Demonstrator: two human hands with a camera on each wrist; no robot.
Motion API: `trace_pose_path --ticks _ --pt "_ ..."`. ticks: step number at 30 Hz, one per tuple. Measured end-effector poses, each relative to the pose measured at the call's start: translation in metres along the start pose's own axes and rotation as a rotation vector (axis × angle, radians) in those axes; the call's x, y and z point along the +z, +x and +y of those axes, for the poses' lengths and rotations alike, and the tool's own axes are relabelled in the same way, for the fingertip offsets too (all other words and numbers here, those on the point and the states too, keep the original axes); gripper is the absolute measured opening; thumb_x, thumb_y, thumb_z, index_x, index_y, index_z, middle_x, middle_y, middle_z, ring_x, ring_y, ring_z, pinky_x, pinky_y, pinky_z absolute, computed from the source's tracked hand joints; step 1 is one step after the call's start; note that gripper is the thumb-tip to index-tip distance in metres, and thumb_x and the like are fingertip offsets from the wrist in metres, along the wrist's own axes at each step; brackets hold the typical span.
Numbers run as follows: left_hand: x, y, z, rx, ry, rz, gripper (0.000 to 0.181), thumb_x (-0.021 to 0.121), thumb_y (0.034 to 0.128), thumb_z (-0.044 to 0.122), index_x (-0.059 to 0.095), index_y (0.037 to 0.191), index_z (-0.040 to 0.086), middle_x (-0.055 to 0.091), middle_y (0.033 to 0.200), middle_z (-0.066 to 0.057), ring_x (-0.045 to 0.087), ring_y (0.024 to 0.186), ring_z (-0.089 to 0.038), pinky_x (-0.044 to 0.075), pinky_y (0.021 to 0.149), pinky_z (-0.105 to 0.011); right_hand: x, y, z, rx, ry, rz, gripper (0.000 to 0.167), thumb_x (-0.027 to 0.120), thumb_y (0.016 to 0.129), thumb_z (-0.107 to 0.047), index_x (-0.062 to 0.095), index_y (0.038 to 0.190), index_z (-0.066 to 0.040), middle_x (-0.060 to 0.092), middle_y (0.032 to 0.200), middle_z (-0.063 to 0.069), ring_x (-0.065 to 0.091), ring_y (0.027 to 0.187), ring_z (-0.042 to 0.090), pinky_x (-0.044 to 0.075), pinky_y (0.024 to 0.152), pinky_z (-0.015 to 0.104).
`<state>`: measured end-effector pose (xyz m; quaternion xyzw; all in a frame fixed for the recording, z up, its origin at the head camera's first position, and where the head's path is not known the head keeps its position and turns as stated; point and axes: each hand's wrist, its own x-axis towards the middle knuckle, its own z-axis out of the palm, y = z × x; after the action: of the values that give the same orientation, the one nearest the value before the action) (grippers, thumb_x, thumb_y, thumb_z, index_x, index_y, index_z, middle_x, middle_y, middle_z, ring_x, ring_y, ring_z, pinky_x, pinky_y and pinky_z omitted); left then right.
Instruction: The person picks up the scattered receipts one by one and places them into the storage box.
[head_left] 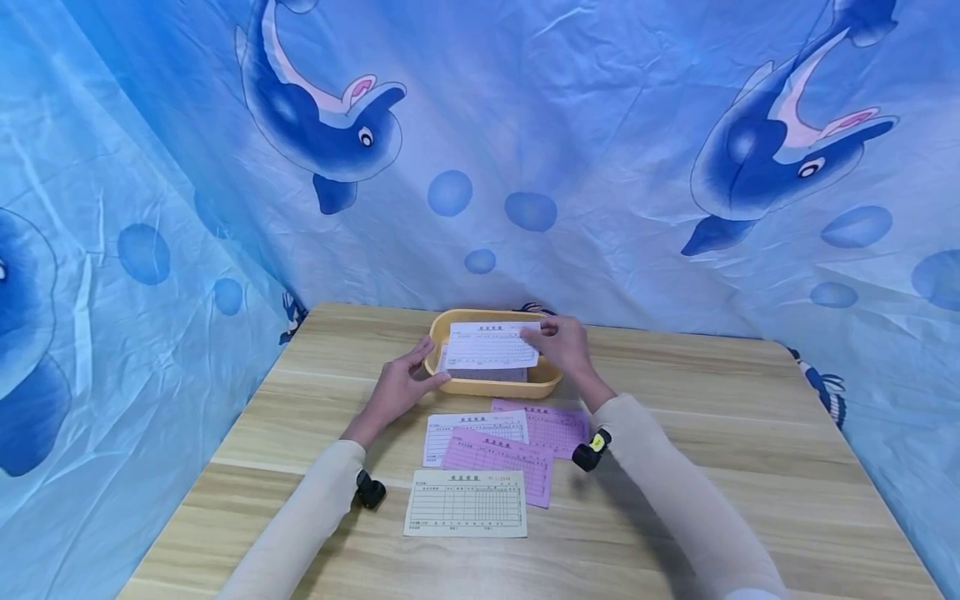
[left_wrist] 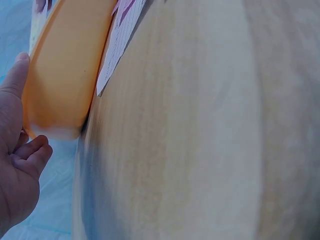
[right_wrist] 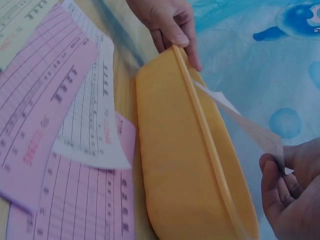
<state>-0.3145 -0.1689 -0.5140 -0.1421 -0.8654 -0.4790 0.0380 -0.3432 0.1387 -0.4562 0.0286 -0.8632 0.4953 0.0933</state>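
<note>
- Pinching a printed white slip [head_left: 487, 348] at its right end, between thumb and bent fingers of the right hand [head_left: 562, 343], with hardly any gap at the tips.
- Holding the yellow tray [head_left: 480, 388] by its left end in the left hand [head_left: 401, 383], with thumb well apart from the bent fingers.
- Tilted over the tray with the held slip; touching the inside or not, cannot tell.
- Beneath it, inside the tray, a purple slip [head_left: 491, 375], partly covered.
- On the table [head_left: 675, 400], just in front of the tray, a rear pink slip [head_left: 558, 433].
- Overlapping that, a second white slip [head_left: 437, 446].
- Across the second white slip, a front pink slip [head_left: 506, 457].
- Nearest the body, a pale green slip [head_left: 465, 504], over the front pink slip's edge.
- At both wrists, pale sleeves [head_left: 667, 467] and small black cameras [head_left: 370, 490].
- Behind the table, a blue dolphin-print curtain [head_left: 585, 125].
</note>
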Motion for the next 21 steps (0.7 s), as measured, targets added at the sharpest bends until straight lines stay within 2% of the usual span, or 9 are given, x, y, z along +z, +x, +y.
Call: trace_pose_path --ticks 3,7,17,19,21 --pt "-0.001 -0.001 0.000 0.006 0.002 -0.004 0.084 0.080 0.0877 0.043 0.044 0.152 0.003 0.033 0.164 -0.010 0.035 0.150 -0.023 0.042 0.116 -0.034 0.007 0.003 -0.001 0.003 -0.002 -0.020 0.049 0.082 0.089 -0.026 0.044 0.063 -0.011 0.036 0.056 -0.007 0.032 0.054 0.010 0.026 0.051 0.023" --pt "-0.001 -0.001 -0.001 0.006 0.006 -0.007 0.087 0.079 0.0866 0.048 0.044 0.153 0.004 0.033 0.164 -0.010 0.036 0.149 -0.024 0.042 0.117 -0.036 0.015 0.005 -0.002 0.018 -0.029 -0.038 0.046 0.081 0.090 -0.026 0.045 0.064 -0.013 0.034 0.054 -0.006 0.030 0.053 0.010 0.024 0.051 0.024" --pt "-0.002 0.000 -0.002 -0.001 -0.010 -0.006 0.090 0.079 0.0856 0.051 0.044 0.152 0.002 0.034 0.164 -0.008 0.036 0.149 -0.021 0.042 0.117 -0.033 0.030 0.013 -0.002 0.121 -0.059 -0.083 0.041 0.082 0.089 -0.023 0.050 0.066 -0.012 0.036 0.057 -0.004 0.032 0.052 0.011 0.025 0.048 0.023" --pt "-0.001 0.000 -0.002 0.006 -0.009 -0.005 0.089 0.079 0.0865 0.050 0.043 0.152 0.001 0.034 0.164 -0.010 0.036 0.149 -0.023 0.042 0.116 -0.034 0.032 0.015 -0.002 0.135 -0.063 -0.078 0.036 0.082 0.089 -0.023 0.055 0.070 -0.009 0.039 0.058 -0.004 0.036 0.053 0.011 0.027 0.048 0.023" --pt "-0.001 0.001 -0.002 0.011 -0.013 -0.003 0.088 0.080 0.0869 0.047 0.043 0.152 0.000 0.034 0.164 -0.011 0.036 0.149 -0.024 0.042 0.116 -0.036 0.033 0.016 -0.003 0.139 -0.079 -0.070 0.027 0.083 0.088 -0.024 0.064 0.079 -0.007 0.048 0.062 -0.003 0.043 0.057 0.011 0.033 0.049 0.022"
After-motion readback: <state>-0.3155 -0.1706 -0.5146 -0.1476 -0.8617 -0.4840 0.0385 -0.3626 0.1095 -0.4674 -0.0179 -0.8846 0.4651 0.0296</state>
